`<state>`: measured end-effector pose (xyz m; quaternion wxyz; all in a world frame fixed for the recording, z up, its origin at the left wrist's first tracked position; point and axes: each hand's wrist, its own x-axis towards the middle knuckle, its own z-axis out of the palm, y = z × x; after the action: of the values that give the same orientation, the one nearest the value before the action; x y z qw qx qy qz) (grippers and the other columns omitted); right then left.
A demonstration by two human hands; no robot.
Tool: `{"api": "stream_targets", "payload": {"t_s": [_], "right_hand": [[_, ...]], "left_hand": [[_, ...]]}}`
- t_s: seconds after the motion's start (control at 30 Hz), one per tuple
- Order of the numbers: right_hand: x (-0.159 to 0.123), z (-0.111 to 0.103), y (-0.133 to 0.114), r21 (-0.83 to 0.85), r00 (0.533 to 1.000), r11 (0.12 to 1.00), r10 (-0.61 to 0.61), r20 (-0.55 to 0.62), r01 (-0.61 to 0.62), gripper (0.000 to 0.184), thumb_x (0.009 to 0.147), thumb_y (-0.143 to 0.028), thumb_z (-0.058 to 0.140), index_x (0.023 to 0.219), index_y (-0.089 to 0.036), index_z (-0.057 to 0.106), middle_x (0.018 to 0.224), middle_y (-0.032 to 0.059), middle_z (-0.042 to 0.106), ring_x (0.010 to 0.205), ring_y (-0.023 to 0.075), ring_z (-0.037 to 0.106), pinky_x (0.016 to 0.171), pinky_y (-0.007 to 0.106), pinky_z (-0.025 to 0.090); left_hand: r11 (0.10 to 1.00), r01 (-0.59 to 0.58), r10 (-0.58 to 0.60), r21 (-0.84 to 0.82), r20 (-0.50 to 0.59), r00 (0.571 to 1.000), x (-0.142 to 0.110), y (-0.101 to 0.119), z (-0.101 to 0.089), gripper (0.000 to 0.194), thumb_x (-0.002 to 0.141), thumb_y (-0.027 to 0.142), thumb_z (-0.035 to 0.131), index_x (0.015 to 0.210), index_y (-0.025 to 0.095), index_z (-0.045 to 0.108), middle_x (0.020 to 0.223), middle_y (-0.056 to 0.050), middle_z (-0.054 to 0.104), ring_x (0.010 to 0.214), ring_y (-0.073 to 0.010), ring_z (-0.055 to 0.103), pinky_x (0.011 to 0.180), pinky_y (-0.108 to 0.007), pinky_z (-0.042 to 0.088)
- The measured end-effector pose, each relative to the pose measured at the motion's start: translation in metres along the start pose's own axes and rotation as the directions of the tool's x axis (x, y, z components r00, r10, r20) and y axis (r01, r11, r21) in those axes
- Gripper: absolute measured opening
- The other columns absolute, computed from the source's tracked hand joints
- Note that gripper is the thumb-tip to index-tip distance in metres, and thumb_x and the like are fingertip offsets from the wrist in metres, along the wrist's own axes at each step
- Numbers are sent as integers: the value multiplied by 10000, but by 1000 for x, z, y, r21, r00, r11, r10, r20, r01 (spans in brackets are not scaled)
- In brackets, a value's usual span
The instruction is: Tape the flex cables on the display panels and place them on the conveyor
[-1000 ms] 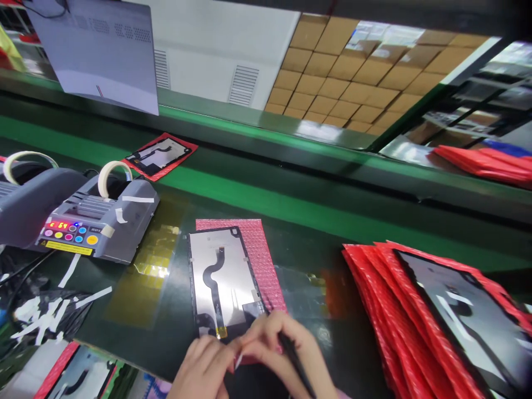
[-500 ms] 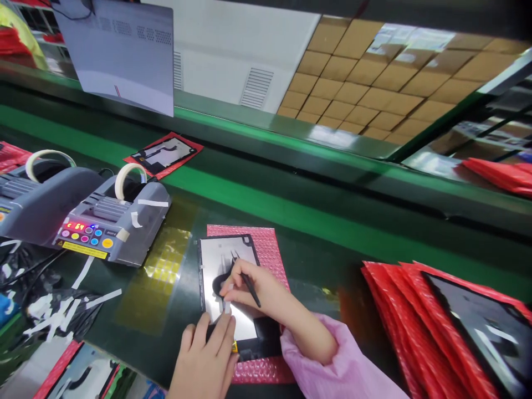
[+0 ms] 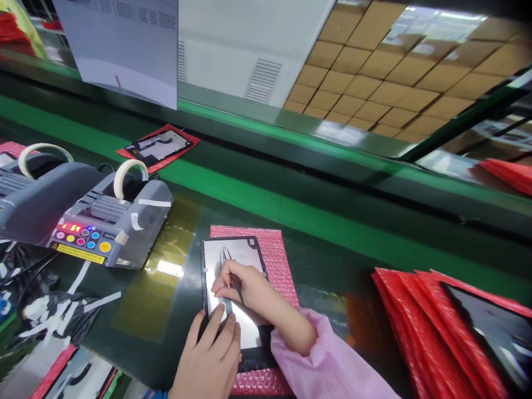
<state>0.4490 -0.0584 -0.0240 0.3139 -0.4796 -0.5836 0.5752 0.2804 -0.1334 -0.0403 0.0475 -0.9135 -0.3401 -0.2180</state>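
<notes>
A tablet-sized screen panel with a silver back and black edges lies on a pink bubble-wrap sheet. My right hand is over the panel's middle, with tweezers held across the palm, tips pointing away from me. Its thumb and forefinger pinch together low over the silver surface; whatever is between them is too small to make out. My left hand rests on the panel's lower left, fingers stretched out. Its fingertips lie at a dark flex cable, which the hands partly hide.
Left stand two grey tape dispensers with white rolls, cut tape strips below. Another panel lies on red wrap at the back. Red bubble bags with a panel are stacked at right. A monitor hangs behind.
My right hand has moved slightly left over the panel, and the tweezers have turned more upright in view. My left fingers have spread a little. The camera view has shifted slightly.
</notes>
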Motion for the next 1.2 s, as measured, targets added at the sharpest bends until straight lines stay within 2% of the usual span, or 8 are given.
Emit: {"api": "stream_targets", "payload": {"t_s": [0.27, 0.4, 0.6, 0.73, 0.87, 0.97, 1.07, 1.2], "right_hand": [[27, -5, 7, -173, 976, 982, -107, -188, 74, 361, 763, -347, 740, 702, -256, 396, 819, 19, 714, 733, 194, 644, 664, 320, 476], [26, -26, 6, -346, 878, 938, -166, -450, 0, 231, 803, -300, 653, 761, -256, 431, 857, 30, 646, 801, 221, 592, 725, 354, 448], [-45, -53, 26, -519, 670, 799, -208, -713, -304, 255, 803, -431, 618, 841, -259, 435, 819, 61, 581, 793, 292, 552, 728, 423, 433], [-73, -39, 35, -341, 699, 899, -57, -713, -275, 332, 736, -464, 648, 857, -264, 412, 829, 39, 555, 767, 266, 557, 721, 415, 465], [-58, -39, 31, -153, 716, 967, 41, -697, -204, 401, 645, -419, 713, 805, -266, 379, 701, -48, 494, 625, 190, 518, 618, 346, 465], [-31, -65, 23, -155, 717, 982, -32, -696, -106, 385, 659, -378, 726, 750, -268, 369, 625, -96, 438, 555, 141, 456, 567, 297, 444], [-2, -103, 3, -215, 640, 976, -139, -756, -42, 268, 781, -349, 713, 806, -234, 472, 688, -73, 505, 611, 135, 505, 630, 301, 487], [7, -141, -37, -307, 549, 952, -262, -794, 10, 267, 955, -348, 618, 1153, -169, 612, 1113, 59, 652, 906, 191, 651, 786, 383, 564]], "left_hand": [[1000, -12, 12, 12, 35, 999, -6, 1, 5, 302, 987, 251, 429, 1151, 209, 679, 1175, 1, 724, 1194, -212, 551, 1023, -357, 323], [1000, -15, 15, 9, 43, 999, -19, 1, 11, 340, 947, 324, 508, 1234, 199, 640, 1274, -19, 685, 1274, -251, 497, 1116, -398, 236], [994, -71, 65, 80, 80, 995, -33, 3, 23, 780, 738, 556, 758, 1414, 266, 496, 1516, -155, 458, 1400, -433, 358, 1067, -539, 343], [1000, -25, 25, 1, 130, 991, -13, 3, 25, 779, 774, 349, 786, 1464, 247, 437, 1612, -157, 301, 1445, -425, 302, 1052, -560, 422], [996, 58, -48, -69, 137, 989, 8, -1, 27, 708, 857, 248, 697, 1493, 258, 387, 1626, -156, 269, 1472, -397, 268, 1053, -586, 442], [996, 66, -59, -54, 122, 991, 11, -4, 28, 705, 860, 248, 684, 1498, 266, 384, 1623, -135, 288, 1473, -391, 269, 1055, -574, 446], [998, -67, 66, 7, 94, 993, 9, -9, 29, 689, 850, 297, 690, 1482, 315, 416, 1614, -49, 333, 1454, -398, 304, 1083, -585, 399], [955, -285, 286, 80, 4, 958, 16, -19, 32, 502, 872, 300, 635, 1368, 320, 559, 1500, 36, 514, 1390, -288, 414, 1188, -499, 228]]}}
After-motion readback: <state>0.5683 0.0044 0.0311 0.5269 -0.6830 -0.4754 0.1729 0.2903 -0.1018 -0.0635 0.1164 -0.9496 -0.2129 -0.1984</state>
